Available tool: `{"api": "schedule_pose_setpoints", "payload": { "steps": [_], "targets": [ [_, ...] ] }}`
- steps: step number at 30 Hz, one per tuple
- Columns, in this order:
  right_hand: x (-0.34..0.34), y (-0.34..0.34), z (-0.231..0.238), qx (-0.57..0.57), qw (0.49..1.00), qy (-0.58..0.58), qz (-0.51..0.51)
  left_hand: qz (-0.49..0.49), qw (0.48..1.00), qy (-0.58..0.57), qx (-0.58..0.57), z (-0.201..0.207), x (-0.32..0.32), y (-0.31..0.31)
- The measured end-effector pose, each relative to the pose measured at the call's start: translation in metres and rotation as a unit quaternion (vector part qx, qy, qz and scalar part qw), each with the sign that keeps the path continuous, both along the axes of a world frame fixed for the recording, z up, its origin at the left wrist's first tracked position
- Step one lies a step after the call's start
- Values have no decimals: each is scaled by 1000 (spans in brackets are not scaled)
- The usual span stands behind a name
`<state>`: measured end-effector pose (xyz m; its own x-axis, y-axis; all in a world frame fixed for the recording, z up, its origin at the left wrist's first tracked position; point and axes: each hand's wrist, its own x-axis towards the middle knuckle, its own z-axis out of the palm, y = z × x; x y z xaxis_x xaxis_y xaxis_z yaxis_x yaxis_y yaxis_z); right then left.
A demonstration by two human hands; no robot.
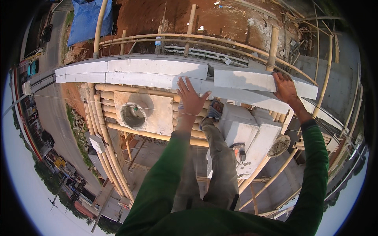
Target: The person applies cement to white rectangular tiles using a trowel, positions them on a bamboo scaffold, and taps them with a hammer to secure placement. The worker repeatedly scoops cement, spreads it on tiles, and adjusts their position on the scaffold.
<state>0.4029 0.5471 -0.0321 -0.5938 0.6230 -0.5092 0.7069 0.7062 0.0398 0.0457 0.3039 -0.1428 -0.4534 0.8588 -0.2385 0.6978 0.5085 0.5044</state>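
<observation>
A low wall of white lightweight concrete blocks [157, 70] runs across in front of me. On its upper course, right of a narrow gap, lies a loose-looking white concrete block [242, 80]. My right hand [286, 89] grips this block's right end, its fingers bent over the edge. My left hand [190, 98] is spread open, fingertips at the near face of the wall, left of the gap; whether they press on it I cannot tell. A thin string [157, 109] stretches across in front of the wall, near my wrists.
Bamboo poles [112, 153] form the scaffold under my feet. A round bucket [134, 116] stands on a board [162, 114] to the left. Stacked white blocks [234, 126] bear an orange-and-black tool [239, 152]. A mortar pan [279, 145] sits at right. Beyond the wall lies reddish ground far below.
</observation>
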Motion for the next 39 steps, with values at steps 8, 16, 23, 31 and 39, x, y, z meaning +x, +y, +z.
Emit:
{"api": "schedule_pose_setpoints", "payload": {
  "steps": [8, 16, 23, 31, 39],
  "targets": [
    [-14, -15, -78, -33, 998, 3, -61, 31, 995, 1, -95, -21, 23, 33],
    [-9, -36, -124, -50, 993, 55, -89, 5, 992, 35, -120, -24, 26, 35],
    [0, -32, -133, -51, 993, 81, -73, -1, 989, 35, -141, -23, 27, 40],
    [-9, -28, -134, -98, 990, 39, -97, -5, 989, 42, -142, -22, 28, 43],
    [-6, -5, -118, -249, 961, 12, -120, -17, 983, 54, -174, -20, 27, 43]
  ]
}}
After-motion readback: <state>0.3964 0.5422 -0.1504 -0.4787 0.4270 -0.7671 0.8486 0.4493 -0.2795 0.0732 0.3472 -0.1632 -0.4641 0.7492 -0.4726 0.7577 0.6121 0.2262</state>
